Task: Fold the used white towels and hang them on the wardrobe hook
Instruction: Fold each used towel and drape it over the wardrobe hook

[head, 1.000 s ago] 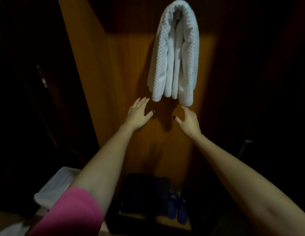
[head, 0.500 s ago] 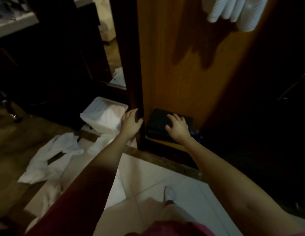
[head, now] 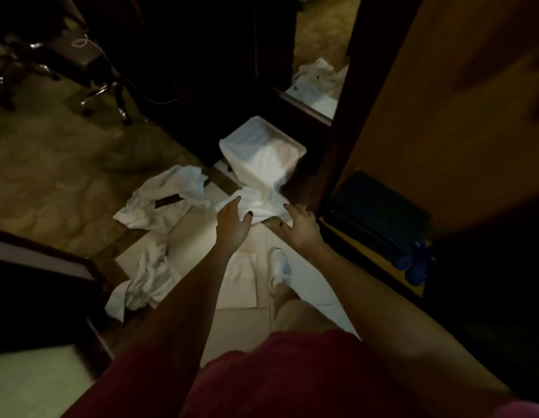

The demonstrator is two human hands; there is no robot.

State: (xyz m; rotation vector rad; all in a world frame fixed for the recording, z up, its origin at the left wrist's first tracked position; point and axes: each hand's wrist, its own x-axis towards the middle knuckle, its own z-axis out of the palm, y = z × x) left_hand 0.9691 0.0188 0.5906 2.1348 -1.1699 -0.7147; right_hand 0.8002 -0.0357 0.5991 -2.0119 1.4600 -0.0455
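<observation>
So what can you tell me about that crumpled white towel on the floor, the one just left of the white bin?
The towel is white, soft-looking cloth, unfolded and crumpled into an irregular sprawl. A dark gap in its middle lets the floor show through. It lies flat across the border where the patterned carpet meets the pale tiles, left of the white bin. Nothing holds it: the left hand is open just to its right, not touching it.
</observation>
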